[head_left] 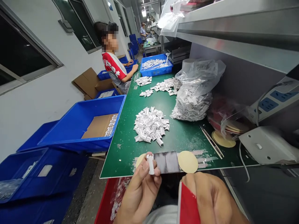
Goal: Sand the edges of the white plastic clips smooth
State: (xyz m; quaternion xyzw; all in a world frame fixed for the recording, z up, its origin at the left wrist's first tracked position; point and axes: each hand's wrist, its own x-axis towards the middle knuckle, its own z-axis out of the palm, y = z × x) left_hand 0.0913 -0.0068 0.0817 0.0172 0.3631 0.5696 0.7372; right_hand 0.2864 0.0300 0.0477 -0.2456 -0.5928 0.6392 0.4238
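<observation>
My left hand (pixel 143 183) is closed around a small white plastic part (pixel 150 165), held upright between thumb and fingers above the table's front edge. My right hand (pixel 209 194) is curled up to the right of it, its fingertips turned away. Whatever it grips is hidden. A flat red piece with a white edge (pixel 189 205) shows against that hand; I cannot tell if it is held. Beyond the hands, a pile of similar white parts (pixel 150 124) lies on the green table (pixel 123 133). Dark flat strips (pixel 166 161) and a round cream disc (pixel 187 161) lie at the front edge.
A clear bag of white parts (pixel 193 99) stands at the right, near thin sticks (pixel 211 141) and a power strip (pixel 273 101). A blue tray (pixel 156 71) sits farther back. Blue bins (pixel 77 141) stand left. A person (pixel 116 67) sits at the table's left side.
</observation>
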